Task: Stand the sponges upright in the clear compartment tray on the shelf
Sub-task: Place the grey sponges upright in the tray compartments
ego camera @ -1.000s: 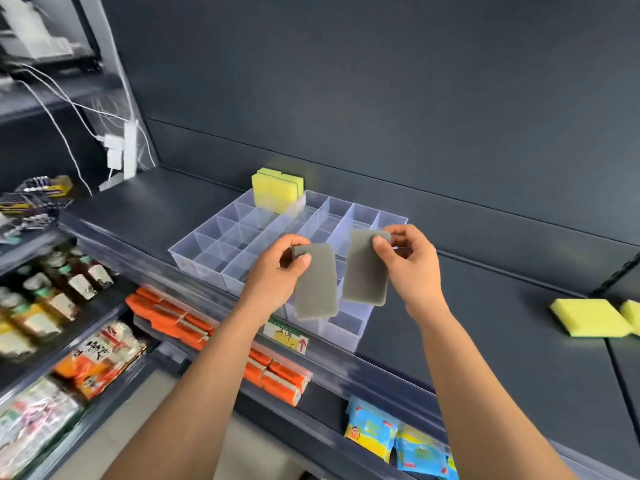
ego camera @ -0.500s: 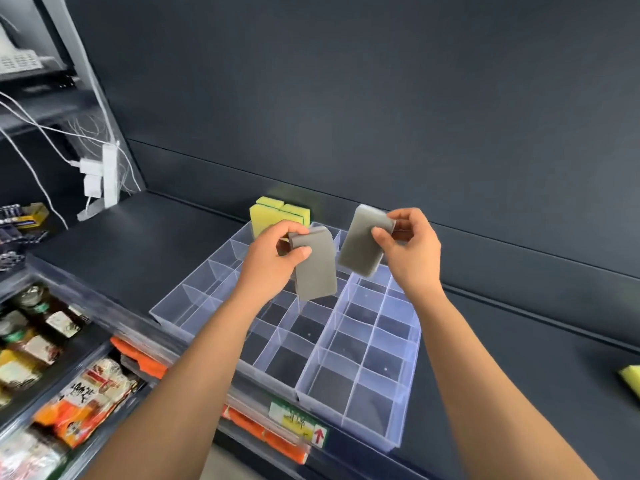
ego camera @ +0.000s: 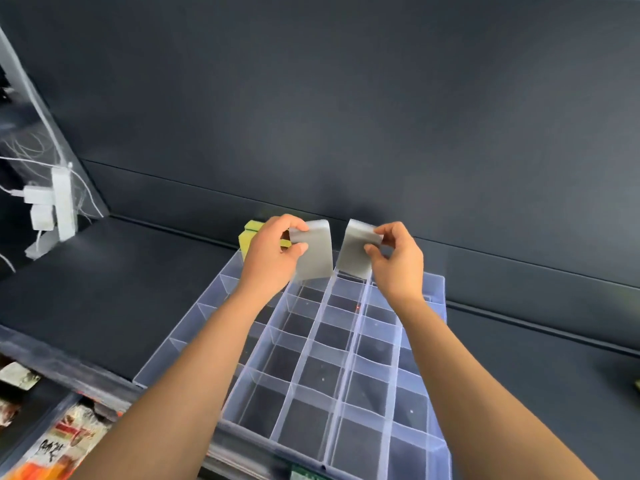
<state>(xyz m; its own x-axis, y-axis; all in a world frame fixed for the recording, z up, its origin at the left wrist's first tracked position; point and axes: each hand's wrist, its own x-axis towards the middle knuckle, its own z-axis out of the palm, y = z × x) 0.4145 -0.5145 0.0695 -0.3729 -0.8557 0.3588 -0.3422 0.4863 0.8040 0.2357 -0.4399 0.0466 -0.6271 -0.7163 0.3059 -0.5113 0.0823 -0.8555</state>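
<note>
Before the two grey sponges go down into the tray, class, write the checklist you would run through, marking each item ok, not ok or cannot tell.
1. Grip of left hand on left grey sponge: ok.
2. Pinch of right hand on right grey sponge: ok.
3. Both sponges on end over the back row of the clear tray: ok.
4. Compartments beneath them free: cannot tell, sponges hide them.
5. Sponges seated and released: not ok, both in hand.
6. Path past yellow sponges at back left: cannot tell, left hand covers most of them.
</note>
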